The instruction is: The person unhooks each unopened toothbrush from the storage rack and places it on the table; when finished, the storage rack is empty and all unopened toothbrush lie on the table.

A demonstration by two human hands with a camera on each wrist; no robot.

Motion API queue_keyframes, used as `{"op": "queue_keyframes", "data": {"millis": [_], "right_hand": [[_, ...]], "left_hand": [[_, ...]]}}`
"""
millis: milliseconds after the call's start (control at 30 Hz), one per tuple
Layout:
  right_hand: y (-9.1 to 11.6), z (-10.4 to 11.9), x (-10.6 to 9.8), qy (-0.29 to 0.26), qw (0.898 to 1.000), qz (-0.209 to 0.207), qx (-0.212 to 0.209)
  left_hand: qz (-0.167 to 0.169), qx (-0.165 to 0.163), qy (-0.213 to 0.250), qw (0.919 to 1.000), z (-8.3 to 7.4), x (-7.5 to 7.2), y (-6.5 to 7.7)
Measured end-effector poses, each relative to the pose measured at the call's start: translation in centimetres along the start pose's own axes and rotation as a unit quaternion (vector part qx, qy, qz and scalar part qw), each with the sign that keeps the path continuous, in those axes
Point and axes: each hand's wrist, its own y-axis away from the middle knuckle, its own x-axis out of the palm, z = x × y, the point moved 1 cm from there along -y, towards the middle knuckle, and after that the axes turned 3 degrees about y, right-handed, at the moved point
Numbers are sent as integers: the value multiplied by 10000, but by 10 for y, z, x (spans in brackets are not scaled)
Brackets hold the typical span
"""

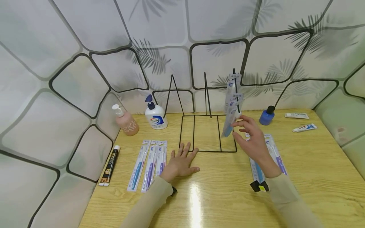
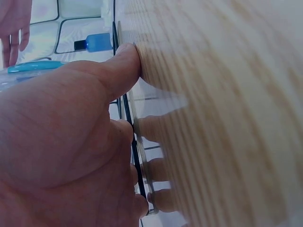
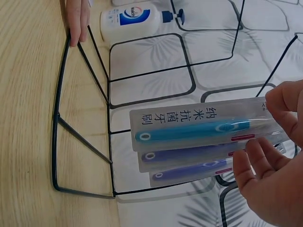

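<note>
Packaged toothbrushes (image 1: 229, 109) hang in an overlapping stack on the right upright of a black wire rack (image 1: 208, 151); the right wrist view shows blue and purple handles. My right hand (image 1: 252, 134) is at the stack's right side, its fingers loosely bent and fingertips right at the packs. In the right wrist view, thumb and fingers stand apart, overlapping the upper ends of the toothbrush packs (image 3: 191, 127). My left hand (image 1: 181, 163) lies spread on the tabletop, fingertips at the rack's front wire. Its palm and thumb (image 2: 125, 66) show in the left wrist view.
Packaged toothbrushes (image 1: 138, 167) lie left of my left hand; others (image 1: 275, 152) lie partly under my right forearm. A pink pump bottle (image 1: 127, 124), white pump bottle (image 1: 156, 118) and black toothpaste tube (image 1: 109, 166) stand or lie left. A blue bottle (image 1: 266, 117) and small tubes (image 1: 305, 127) are right.
</note>
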Motion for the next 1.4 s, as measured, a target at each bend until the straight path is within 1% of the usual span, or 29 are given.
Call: {"op": "queue_keyframes", "data": {"millis": [67,167,200,300,433,500,567,700,767,933,1033,1133,1200,1267,1333,1400], "right_hand": [[-2,0,2,23,10000,-23,-31],[-6,1,4,36,9997,-165,-178],[-7,1,5,1,9994,-224,-248],[-10,1,7,-85,9977,-443,-507],[-11,2,7,-296,9934,-685,-877],[-10,1,5,-429,9920,-758,-918],[-8,2,3,-591,9915,-771,-870],[-3,3,-7,-640,9922,-786,-727],[-1,2,-14,-579,9918,-813,-803],[5,-10,-42,-154,9909,-999,-891],[9,-19,-65,343,9912,-1161,-529],[12,-31,-91,1019,9887,-1081,187],[15,-41,-108,1495,9831,-841,637],[18,-52,-123,1915,9754,-454,997],[21,-64,-135,2192,9683,-51,1199],[24,-77,-144,2330,9621,371,1365]], "left_hand": [[5,8,27,10000,0,0,0],[-19,22,60,10000,1,2,-1],[6,7,58,10000,0,0,1],[-29,-8,68,10000,0,1,0],[-24,-66,-7,10000,-1,0,1],[-39,-68,-67,9999,-1,0,1],[-45,-69,-106,9999,-1,0,1],[-38,-61,-109,9999,-2,-1,2],[-39,-62,-100,9999,-2,-2,2],[-50,-69,-101,9999,-2,0,1],[-26,-79,-121,9999,-2,0,1],[-10,-75,-150,9999,-2,0,1],[-11,-67,-163,9998,-2,0,1],[-20,-62,-165,9998,-2,-1,2],[-15,-60,-165,9998,-2,-1,2],[-14,-58,-164,9998,-2,-1,1]]}}
